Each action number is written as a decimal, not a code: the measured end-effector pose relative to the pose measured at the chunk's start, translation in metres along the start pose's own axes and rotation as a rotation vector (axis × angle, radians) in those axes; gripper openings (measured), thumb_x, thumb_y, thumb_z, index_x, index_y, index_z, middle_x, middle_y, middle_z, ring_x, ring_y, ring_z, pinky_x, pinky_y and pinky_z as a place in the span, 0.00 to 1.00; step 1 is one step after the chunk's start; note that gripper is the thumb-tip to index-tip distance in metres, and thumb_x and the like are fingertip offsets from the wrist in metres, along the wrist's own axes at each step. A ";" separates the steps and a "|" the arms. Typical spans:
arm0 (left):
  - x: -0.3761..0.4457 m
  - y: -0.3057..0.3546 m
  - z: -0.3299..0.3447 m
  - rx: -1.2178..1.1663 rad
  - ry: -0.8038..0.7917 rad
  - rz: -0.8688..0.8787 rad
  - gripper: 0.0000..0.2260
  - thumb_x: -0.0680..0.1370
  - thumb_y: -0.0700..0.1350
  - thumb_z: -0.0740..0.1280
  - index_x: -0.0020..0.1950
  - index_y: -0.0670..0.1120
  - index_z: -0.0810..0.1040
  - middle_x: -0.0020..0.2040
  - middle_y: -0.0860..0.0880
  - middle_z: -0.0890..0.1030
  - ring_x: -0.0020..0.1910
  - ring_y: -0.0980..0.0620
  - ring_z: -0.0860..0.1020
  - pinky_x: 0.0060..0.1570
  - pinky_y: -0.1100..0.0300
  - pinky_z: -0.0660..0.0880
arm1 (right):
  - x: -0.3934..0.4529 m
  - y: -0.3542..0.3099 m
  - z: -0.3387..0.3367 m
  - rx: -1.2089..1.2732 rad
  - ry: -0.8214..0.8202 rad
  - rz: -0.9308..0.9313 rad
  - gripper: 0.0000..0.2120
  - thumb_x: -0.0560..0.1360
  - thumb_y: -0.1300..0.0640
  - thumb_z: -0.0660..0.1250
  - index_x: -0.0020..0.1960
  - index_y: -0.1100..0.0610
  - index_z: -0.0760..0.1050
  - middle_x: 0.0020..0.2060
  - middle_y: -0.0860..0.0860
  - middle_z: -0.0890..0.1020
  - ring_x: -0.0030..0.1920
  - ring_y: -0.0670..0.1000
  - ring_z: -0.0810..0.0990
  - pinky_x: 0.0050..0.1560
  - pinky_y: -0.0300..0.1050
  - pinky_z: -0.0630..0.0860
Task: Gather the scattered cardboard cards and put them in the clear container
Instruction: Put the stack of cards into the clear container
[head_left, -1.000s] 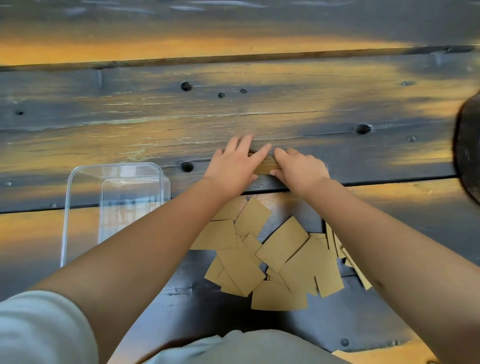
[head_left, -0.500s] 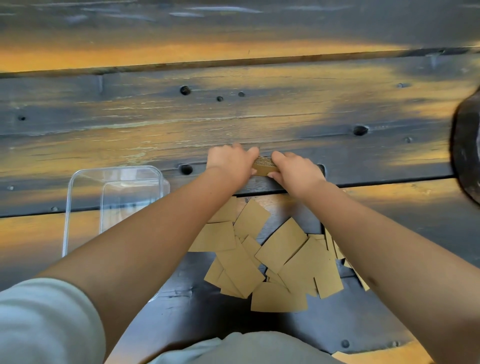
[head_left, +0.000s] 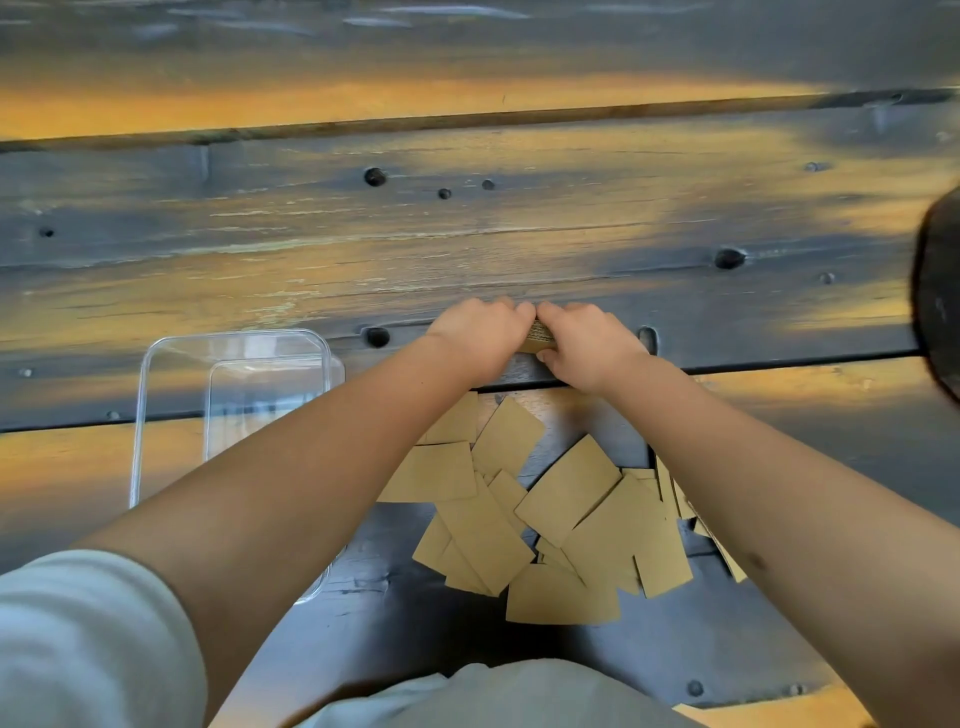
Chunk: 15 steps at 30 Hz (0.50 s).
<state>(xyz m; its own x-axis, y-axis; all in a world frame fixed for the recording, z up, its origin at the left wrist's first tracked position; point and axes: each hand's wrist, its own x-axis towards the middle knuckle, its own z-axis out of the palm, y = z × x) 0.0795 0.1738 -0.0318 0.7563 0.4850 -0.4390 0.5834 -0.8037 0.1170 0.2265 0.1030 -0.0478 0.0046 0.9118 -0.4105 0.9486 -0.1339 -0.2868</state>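
Note:
Both hands meet at the middle of the dark wooden table. My left hand (head_left: 480, 335) and my right hand (head_left: 584, 345) press from either side on a small stack of brown cardboard cards (head_left: 539, 336), of which only a sliver shows between them. Nearer to me, between my forearms, several loose cardboard cards (head_left: 540, 512) lie overlapping in a heap. The clear container (head_left: 156, 395) stands to the left of my left arm, which hides part of its near end; it looks empty.
The table (head_left: 467, 244) is made of dark weathered planks with gaps and knot holes. A dark rounded object (head_left: 940, 291) juts in at the right edge. My pale shirt fills the bottom of the view.
My left hand's fingers, spread a second ago, have curled shut against the card stack. The two hands have come closer together, so less of the stack shows.

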 end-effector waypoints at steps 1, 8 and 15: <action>0.000 -0.001 0.002 -0.010 0.002 -0.001 0.17 0.75 0.35 0.62 0.63 0.43 0.66 0.57 0.42 0.73 0.49 0.37 0.77 0.35 0.51 0.67 | 0.001 -0.002 0.000 -0.026 -0.015 0.011 0.15 0.74 0.54 0.65 0.59 0.55 0.68 0.48 0.59 0.76 0.48 0.63 0.77 0.41 0.48 0.70; 0.001 -0.008 0.012 -0.131 -0.002 -0.030 0.14 0.79 0.45 0.63 0.62 0.44 0.63 0.55 0.41 0.73 0.49 0.38 0.77 0.36 0.50 0.69 | 0.004 -0.003 -0.001 0.070 -0.040 0.048 0.15 0.73 0.52 0.68 0.55 0.56 0.68 0.50 0.58 0.75 0.52 0.60 0.75 0.45 0.48 0.71; -0.003 -0.009 0.012 -0.153 0.047 -0.009 0.12 0.80 0.48 0.63 0.59 0.44 0.66 0.52 0.42 0.76 0.48 0.38 0.77 0.39 0.49 0.73 | -0.006 0.003 -0.006 0.124 -0.020 -0.023 0.13 0.75 0.54 0.69 0.51 0.59 0.68 0.45 0.56 0.75 0.48 0.57 0.75 0.41 0.44 0.64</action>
<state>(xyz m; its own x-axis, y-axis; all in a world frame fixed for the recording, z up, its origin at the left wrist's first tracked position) 0.0687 0.1750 -0.0426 0.7619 0.5104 -0.3988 0.6257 -0.7391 0.2496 0.2309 0.1001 -0.0408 -0.0245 0.9076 -0.4191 0.9019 -0.1608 -0.4009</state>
